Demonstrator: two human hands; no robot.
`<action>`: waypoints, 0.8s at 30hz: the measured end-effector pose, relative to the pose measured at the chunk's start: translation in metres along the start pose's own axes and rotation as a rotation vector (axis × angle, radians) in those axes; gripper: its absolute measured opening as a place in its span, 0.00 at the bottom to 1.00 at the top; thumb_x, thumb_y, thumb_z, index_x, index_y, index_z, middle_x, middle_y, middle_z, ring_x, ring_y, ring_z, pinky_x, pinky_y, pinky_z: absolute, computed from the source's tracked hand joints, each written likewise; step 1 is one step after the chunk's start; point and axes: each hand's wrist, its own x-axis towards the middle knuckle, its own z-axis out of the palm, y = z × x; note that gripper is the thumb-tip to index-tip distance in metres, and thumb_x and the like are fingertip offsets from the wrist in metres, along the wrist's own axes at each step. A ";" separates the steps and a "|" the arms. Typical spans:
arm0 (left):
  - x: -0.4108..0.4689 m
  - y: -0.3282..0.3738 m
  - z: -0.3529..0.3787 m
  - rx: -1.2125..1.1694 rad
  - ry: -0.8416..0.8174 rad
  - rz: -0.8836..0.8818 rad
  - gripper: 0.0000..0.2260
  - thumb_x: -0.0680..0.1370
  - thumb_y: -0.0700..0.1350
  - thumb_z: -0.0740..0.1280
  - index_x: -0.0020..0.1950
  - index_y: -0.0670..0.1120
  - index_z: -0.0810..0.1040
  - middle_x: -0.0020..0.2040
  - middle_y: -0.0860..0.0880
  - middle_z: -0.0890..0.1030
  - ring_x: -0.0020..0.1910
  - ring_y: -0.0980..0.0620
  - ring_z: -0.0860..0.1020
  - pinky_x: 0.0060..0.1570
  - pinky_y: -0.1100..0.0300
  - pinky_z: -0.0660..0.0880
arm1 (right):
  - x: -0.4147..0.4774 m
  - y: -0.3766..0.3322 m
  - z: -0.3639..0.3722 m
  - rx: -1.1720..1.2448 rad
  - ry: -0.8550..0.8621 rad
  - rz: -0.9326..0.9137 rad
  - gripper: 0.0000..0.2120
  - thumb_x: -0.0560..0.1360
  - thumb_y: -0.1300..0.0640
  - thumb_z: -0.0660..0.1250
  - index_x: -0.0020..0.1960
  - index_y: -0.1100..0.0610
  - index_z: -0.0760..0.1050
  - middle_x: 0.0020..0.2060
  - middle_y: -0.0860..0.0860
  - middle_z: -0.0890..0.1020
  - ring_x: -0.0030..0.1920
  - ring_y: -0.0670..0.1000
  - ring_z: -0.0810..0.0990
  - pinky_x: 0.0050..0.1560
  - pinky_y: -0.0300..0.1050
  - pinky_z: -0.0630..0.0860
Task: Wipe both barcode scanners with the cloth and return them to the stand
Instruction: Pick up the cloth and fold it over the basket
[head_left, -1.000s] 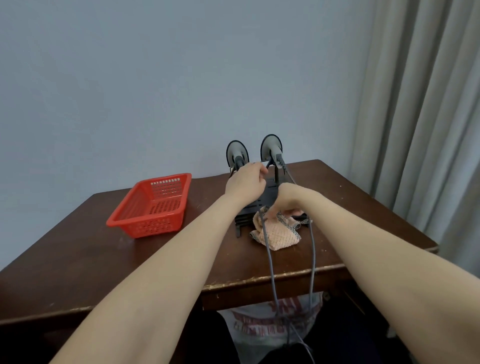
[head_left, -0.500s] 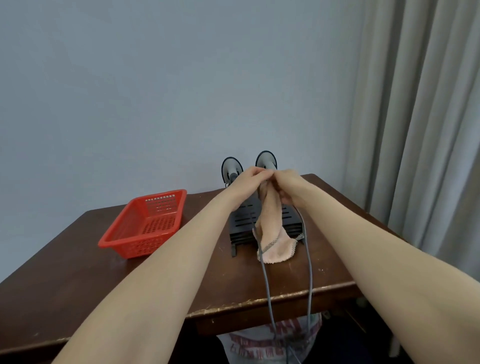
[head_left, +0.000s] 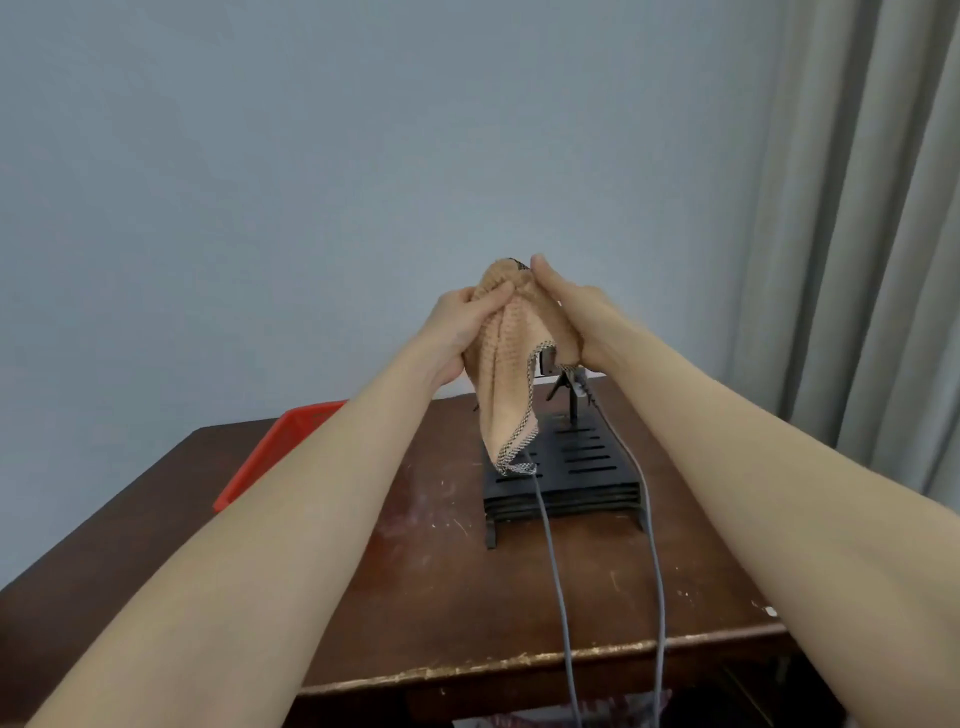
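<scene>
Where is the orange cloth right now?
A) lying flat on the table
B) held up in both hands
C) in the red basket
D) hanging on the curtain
B: the left hand and the right hand both grip the cloth, which is lifted off the table, with its lower corner dangling by the black stand.

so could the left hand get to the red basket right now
Probably yes: the red basket sits on the table just left of that forearm, with nothing visible between. But the left hand is gripping the cloth, so it would have to let go first.
</scene>
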 end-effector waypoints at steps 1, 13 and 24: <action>0.002 0.003 -0.008 -0.007 0.052 0.025 0.07 0.76 0.46 0.70 0.46 0.42 0.78 0.41 0.46 0.83 0.42 0.49 0.82 0.48 0.56 0.78 | 0.001 0.002 0.005 -0.048 -0.080 0.036 0.23 0.68 0.38 0.71 0.48 0.58 0.78 0.35 0.50 0.82 0.38 0.50 0.80 0.39 0.44 0.77; -0.001 -0.021 -0.115 0.435 0.483 0.090 0.15 0.80 0.49 0.58 0.54 0.42 0.80 0.50 0.48 0.81 0.52 0.49 0.80 0.51 0.57 0.75 | 0.015 0.067 0.086 -0.043 -0.197 0.277 0.10 0.73 0.64 0.69 0.54 0.61 0.75 0.50 0.56 0.82 0.44 0.52 0.82 0.42 0.47 0.80; -0.017 -0.048 -0.165 0.053 0.490 -0.204 0.12 0.76 0.44 0.68 0.56 0.39 0.77 0.45 0.45 0.81 0.42 0.52 0.79 0.39 0.60 0.75 | 0.026 0.069 0.120 0.075 -0.174 0.339 0.05 0.71 0.64 0.73 0.45 0.65 0.79 0.39 0.56 0.84 0.38 0.51 0.82 0.47 0.45 0.80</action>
